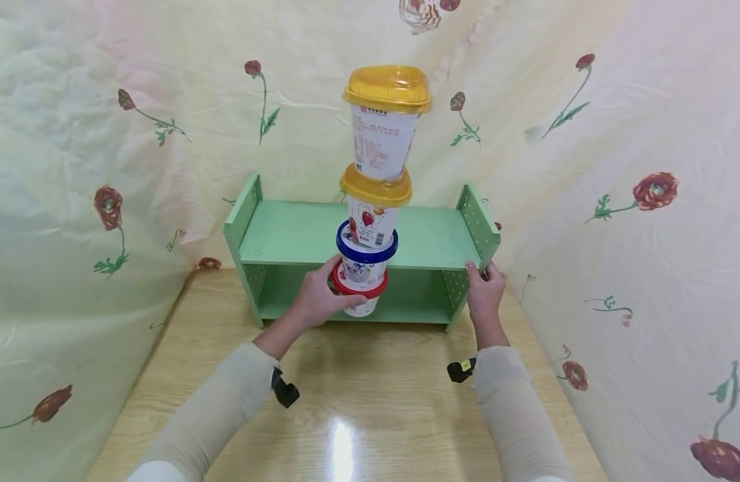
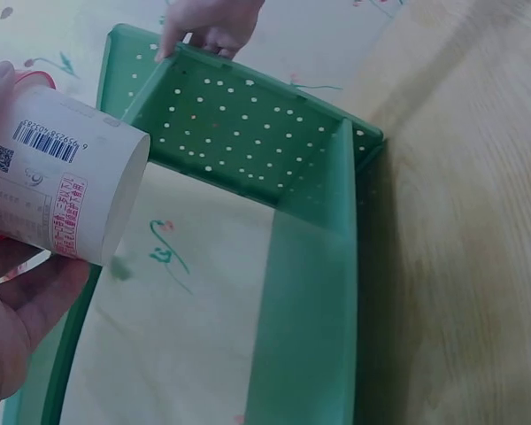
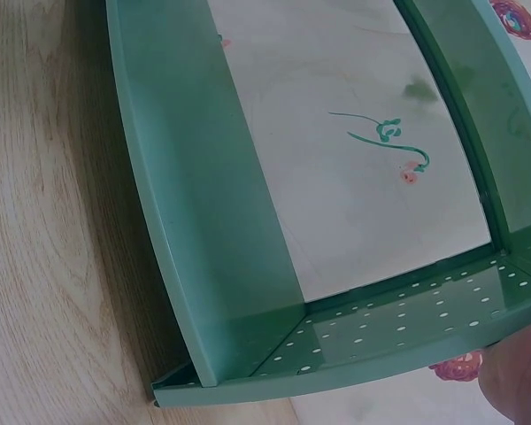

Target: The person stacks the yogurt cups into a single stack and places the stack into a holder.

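A tall stack of several lidded paper cups stands upright in front of the green shelf (image 1: 352, 321). From the top it has a large yellow-lidded cup (image 1: 383, 137), a smaller yellow-lidded cup (image 1: 371, 221), a blue-lidded cup (image 1: 364, 271) and, lowest, a red-lidded cup (image 2: 57, 173). My left hand (image 1: 319, 294) grips the red-lidded cup from the left, its thumb across the front; the cup's base shows in the air in the left wrist view. At the shelf's right end, my right hand (image 1: 486, 294) holds the front edge of the side panel (image 1: 481, 224).
The shelf has two levels and side panels with small holes. It stands on a wood-grain floor (image 1: 370, 388) against a flower-printed cloth backdrop (image 1: 322, 40), which also hangs along both sides. A small black camera (image 1: 284, 388) is strapped to the left wrist, another (image 1: 460, 370) to the right.
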Demonstrator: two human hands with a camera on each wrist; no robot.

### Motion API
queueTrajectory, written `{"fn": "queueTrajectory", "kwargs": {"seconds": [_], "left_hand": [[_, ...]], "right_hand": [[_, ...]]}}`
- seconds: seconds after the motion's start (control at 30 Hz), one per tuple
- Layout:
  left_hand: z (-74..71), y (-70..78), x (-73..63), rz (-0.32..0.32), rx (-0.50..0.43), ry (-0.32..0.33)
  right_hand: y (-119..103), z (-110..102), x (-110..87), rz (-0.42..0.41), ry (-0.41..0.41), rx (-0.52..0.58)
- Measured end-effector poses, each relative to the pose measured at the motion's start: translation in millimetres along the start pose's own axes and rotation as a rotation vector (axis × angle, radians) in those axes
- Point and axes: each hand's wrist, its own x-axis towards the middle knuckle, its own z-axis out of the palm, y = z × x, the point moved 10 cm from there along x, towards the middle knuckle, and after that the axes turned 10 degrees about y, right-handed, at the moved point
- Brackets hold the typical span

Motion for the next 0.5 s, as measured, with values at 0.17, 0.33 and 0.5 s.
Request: {"fn": "queueTrajectory", "kwargs": {"seconds": [0.17,0.33,0.5], "left_hand": [[-4.1,7.9,5.5,0.017,0.002,0.005],[-5.4,12.6,11.1,0.03,0.004,0.004],[-5.8,16.3,16.3,0.048,-0.008,0.008]], "right_hand": [[0,0,0.8,-0.001,0.003,0.005],[-1,1,1.3,-0.015,0.002,0.0],[-1,0,0.3,-0.038,-0.006,-0.01]]}}
